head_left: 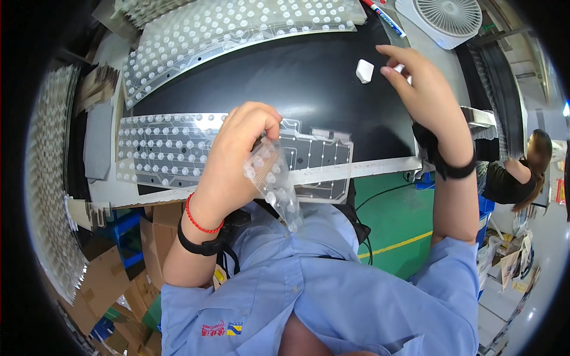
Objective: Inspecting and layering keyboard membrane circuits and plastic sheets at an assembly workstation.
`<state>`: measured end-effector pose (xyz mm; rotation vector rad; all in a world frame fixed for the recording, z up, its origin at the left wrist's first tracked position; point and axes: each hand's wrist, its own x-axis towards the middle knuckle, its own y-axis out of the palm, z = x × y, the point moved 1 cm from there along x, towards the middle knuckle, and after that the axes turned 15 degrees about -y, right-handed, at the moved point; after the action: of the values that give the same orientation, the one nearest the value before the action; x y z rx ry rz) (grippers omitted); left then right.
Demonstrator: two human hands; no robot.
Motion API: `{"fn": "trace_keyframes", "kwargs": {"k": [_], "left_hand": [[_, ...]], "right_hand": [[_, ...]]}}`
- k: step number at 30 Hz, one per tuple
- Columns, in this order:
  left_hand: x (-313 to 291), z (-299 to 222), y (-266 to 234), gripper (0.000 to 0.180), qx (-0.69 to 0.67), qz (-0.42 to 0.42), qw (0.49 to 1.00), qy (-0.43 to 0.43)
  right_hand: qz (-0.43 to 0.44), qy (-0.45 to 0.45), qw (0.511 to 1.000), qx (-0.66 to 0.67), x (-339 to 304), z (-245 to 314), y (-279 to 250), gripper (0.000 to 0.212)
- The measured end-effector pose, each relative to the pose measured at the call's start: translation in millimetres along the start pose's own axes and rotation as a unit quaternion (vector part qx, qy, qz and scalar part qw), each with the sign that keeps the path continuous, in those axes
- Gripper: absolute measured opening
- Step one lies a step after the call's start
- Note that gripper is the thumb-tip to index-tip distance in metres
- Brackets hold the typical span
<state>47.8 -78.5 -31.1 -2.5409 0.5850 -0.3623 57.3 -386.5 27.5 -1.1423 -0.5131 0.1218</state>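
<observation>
A clear keyboard membrane sheet (166, 144) with white domes and printed traces lies along the near edge of the black work surface. My left hand (240, 145) is closed on its middle part, where a flap of film with domes (274, 178) is folded up and hangs toward me. The right part of the sheet, with traces and small dots, reaches over the table edge. My right hand (421, 86) hovers at the far right with thumb and forefinger apart. Something small and white shows behind its fingers; whether it is held is unclear. Left of it lies a small white block (364, 71).
More dome-covered membrane sheets (237, 32) lie stacked at the back. A marker pen (386, 19) and a white fan (448, 18) are at the back right. Tall sheet stacks (56, 178) stand left, above cardboard boxes (98, 285). Another person (519, 172) is at the far right.
</observation>
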Motion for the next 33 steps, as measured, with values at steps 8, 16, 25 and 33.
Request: {"fn": "trace_keyframes", "kwargs": {"k": [8, 16, 25, 33], "left_hand": [[-5, -1, -3, 0.018, -0.028, 0.036, 0.999, -0.02], [-5, -2, -2, 0.021, -0.016, 0.028, 0.999, -0.007], [-12, -10, 0, 0.016, 0.003, 0.011, 1.0, -0.024], [-9, 0, 6, 0.025, -0.042, 0.0, 0.999, 0.001]], "right_hand": [[0.104, -0.051, 0.993, -0.003, 9, -18, 15, 0.034], [0.08, -0.005, 0.99, 0.119, 0, 6, 19, 0.027], [0.023, -0.029, 0.997, 0.075, -22, 42, 21, 0.019], [-0.004, -0.072, 0.984, 0.163, -29, 100, 62, 0.017]]}}
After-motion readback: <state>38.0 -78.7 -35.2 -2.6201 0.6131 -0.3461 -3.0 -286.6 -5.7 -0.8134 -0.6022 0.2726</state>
